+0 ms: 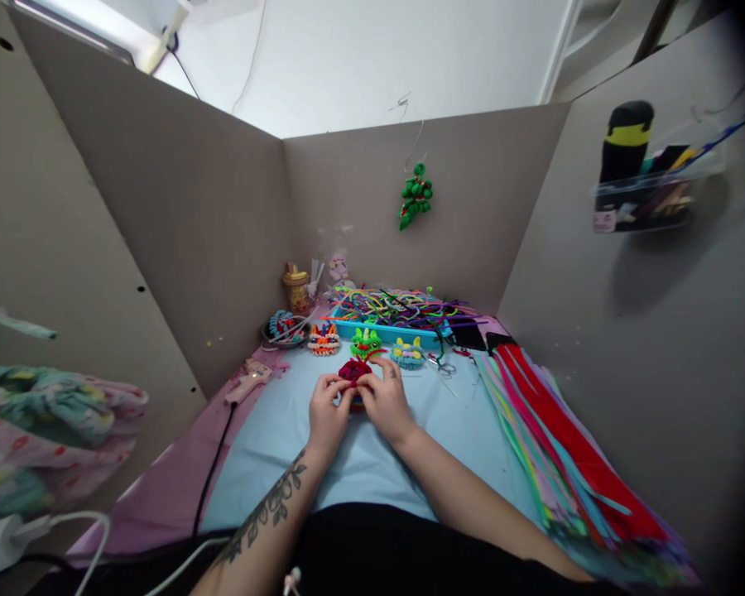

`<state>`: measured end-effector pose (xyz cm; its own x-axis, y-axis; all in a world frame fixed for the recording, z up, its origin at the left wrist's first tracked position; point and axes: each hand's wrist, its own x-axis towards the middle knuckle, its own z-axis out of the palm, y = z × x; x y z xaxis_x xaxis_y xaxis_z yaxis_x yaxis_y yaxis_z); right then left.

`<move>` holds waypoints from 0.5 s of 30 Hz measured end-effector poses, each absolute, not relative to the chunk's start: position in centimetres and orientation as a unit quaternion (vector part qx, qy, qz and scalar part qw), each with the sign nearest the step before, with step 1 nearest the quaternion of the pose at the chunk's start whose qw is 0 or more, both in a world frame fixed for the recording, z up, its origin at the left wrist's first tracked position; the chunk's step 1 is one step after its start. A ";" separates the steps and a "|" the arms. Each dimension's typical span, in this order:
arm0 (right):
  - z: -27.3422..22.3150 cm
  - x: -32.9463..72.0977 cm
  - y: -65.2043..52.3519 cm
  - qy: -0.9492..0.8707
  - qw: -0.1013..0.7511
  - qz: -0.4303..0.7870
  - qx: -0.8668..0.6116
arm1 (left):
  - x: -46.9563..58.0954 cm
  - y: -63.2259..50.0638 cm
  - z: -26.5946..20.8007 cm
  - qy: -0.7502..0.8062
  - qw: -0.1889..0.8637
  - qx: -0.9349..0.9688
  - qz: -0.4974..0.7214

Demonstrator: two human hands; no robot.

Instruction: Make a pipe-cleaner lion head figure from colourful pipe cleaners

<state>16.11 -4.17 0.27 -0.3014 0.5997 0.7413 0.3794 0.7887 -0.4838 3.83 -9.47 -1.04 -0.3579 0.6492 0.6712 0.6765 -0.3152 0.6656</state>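
Over blue mat [285,439], both hands pinch small red fuzzy craft [353,371].

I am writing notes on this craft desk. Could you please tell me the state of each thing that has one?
Red craft piece: held between both hands.
Left hand: closed on the piece.
Right hand: closed on the piece.
Glue gun: lying flat, cord attached.
Scissors: lying on the mat; open or shut, cannot tell.
Blue tray: full of loose coloured wires.
Green figure: hanging on the back wall.

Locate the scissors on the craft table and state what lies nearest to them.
In the head view, the scissors lie right of both hands, beside the blue pipe-cleaner figure, below the blue tray.
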 end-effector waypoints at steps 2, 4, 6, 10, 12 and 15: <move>0.3 16.1 -4.1 -0.796 0.510 0.100 -0.311 | 3.9 -9.5 -1.0 -0.584 0.015 -0.566 -0.582; 0.4 16.2 -4.2 -0.793 0.512 0.100 -0.313 | 4.0 -9.5 -0.9 -0.582 0.017 -0.565 -0.585; 0.4 16.2 -4.3 -0.791 0.513 0.104 -0.317 | 4.1 -9.6 -0.8 -0.581 0.016 -0.564 -0.587; 0.2 15.7 -4.5 -0.785 0.516 0.120 -0.322 | 4.2 -9.6 -0.8 -0.578 0.011 -0.567 -0.586; 0.0 15.4 -4.4 -0.777 0.516 0.155 -0.326 | 4.1 -9.5 -0.9 -0.582 0.009 -0.566 -0.585; -0.2 15.2 -4.2 -0.762 0.515 0.209 -0.331 | 3.9 -9.4 -1.1 -0.582 0.009 -0.563 -0.587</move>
<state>15.21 -4.23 -0.17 -0.2491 0.7206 0.6471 0.2892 0.6930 -0.6604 3.92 -9.40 -1.08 -0.3649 0.6448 0.6716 0.6659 -0.3234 0.6723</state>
